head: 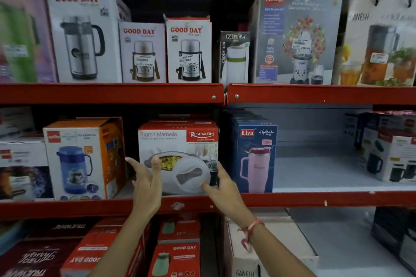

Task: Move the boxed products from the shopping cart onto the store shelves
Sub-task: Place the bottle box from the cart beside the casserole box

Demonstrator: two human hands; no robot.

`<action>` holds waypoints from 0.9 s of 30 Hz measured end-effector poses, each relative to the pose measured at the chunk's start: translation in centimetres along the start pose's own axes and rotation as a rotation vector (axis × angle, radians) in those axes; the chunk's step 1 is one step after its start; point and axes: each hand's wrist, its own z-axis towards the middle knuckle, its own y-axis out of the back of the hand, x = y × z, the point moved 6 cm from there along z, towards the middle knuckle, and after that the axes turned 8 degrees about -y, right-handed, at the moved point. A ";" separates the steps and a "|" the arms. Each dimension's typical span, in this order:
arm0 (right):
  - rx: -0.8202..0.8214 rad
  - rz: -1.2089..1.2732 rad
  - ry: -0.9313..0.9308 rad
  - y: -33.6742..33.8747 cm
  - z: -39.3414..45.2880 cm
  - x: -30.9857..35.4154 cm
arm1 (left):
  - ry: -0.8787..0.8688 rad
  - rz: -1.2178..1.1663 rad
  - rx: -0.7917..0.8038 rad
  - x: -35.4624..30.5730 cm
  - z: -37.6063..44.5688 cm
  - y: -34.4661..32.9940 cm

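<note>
My left hand [147, 181] is spread wide, fingers loose, its fingertips [155, 162] resting against the lower left front of the Rishabh casserole box [177, 148]; it grips nothing. My right hand [221, 183] is likewise open, one finger touching the lower right corner of the printed face, not clamped around anything. I see a red thread band [249, 230] on that wrist. The box sits upright on the middle shelf [292, 199], printed front facing me, its long axis running left to right along the shelf edge. It stands between the orange Tea Express box [83, 157] and the blue Liza tumbler box [254, 155], close to both.
</note>
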 end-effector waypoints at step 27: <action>-0.335 0.294 -0.199 11.7 0.4 -6.6 | 0.138 -0.167 0.585 -6.3 -3.6 -18.3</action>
